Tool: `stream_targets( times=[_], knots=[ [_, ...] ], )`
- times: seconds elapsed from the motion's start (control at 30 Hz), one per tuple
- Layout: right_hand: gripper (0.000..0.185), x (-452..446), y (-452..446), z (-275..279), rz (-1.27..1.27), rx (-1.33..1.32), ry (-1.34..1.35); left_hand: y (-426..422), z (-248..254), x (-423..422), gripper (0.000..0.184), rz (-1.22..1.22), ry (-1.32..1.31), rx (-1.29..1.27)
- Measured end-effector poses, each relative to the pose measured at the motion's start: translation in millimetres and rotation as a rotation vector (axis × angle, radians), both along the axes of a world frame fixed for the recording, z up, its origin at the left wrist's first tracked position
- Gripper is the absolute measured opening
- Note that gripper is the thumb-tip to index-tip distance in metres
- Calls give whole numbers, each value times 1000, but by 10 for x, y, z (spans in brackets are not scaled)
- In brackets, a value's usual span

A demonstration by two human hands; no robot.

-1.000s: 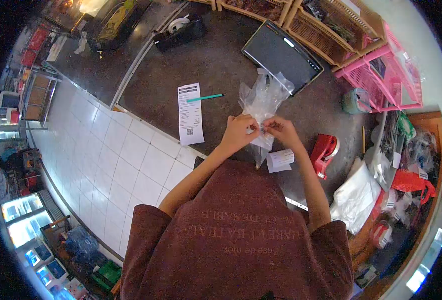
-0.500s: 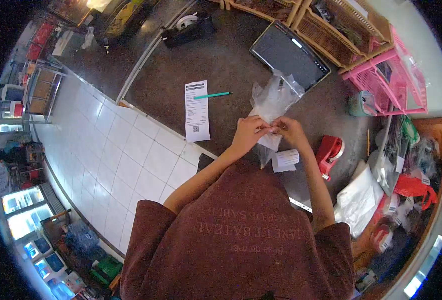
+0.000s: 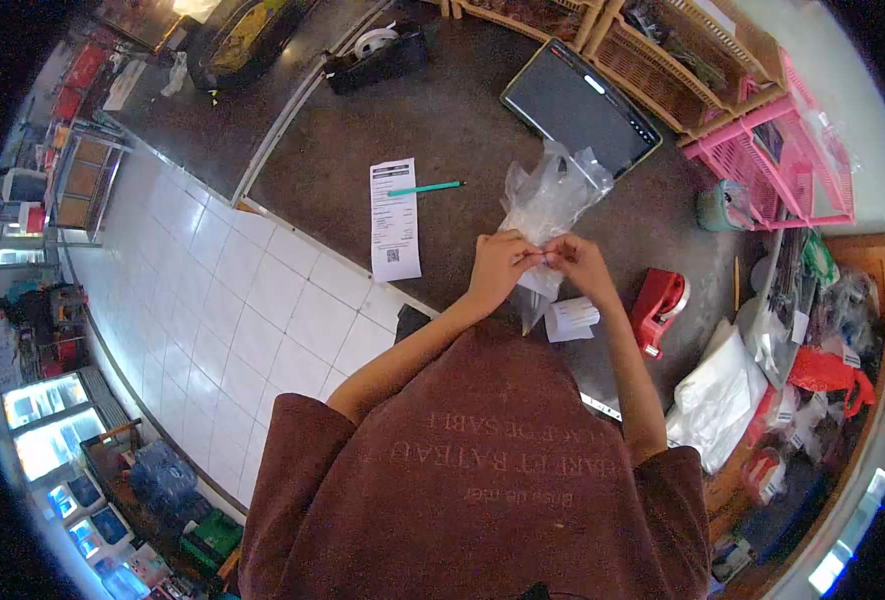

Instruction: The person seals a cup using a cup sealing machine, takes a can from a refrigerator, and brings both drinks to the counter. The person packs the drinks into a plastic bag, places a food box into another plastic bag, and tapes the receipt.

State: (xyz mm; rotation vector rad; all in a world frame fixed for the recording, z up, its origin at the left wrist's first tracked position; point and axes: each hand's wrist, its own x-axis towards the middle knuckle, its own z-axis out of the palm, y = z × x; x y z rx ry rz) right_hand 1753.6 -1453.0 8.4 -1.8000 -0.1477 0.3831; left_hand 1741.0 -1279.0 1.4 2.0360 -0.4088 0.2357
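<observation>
A clear plastic bag (image 3: 553, 195) with something whitish inside lies over the dark counter (image 3: 463, 110). My left hand (image 3: 503, 265) pinches its middle from the left, and my right hand (image 3: 580, 265) pinches it from the right. The fingertips of both hands nearly touch; what exactly lies between them is too small to tell. Beneath my right wrist is a curled white paper slip (image 3: 571, 320). A printed receipt (image 3: 395, 225) lies flat to the left, with a green pencil (image 3: 428, 188) across its upper part.
A tablet (image 3: 583, 105) lies beyond the bag, by wicker baskets (image 3: 653, 75). Pink baskets (image 3: 763, 170) and a small container (image 3: 723, 205) stand to the right. Nearer are a red tape dispenser (image 3: 658, 312) and white plastic bags (image 3: 718, 395). A black tape dispenser (image 3: 378, 65) sits at the back left.
The view has shifted, so the counter objects appear slightly further right than one second ago. My fingertips have drawn closer together on the bag.
</observation>
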Motion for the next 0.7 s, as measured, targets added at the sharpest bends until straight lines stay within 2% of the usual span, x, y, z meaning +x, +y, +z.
stream_targets(
  times=[0.03,0.13,0.37,0.57,0.7],
  knots=[
    [13,-2,57,52,-12,-94,-49,0,-12,0,11,3,-18,22],
    [14,-12,76,7,-59,-270,-121,-7,-47,-27,13,30,181,-44],
    [12,-76,91,86,-95,-430,-108,-27,-102,-61,11,50,170,-67],
    [8,-190,12,-92,-59,70,-39,-25,-35,-112,14,50,76,-44],
    [8,-331,81,-70,-13,-10,-133,15,-6,-114,17,15,80,44]
  ],
)
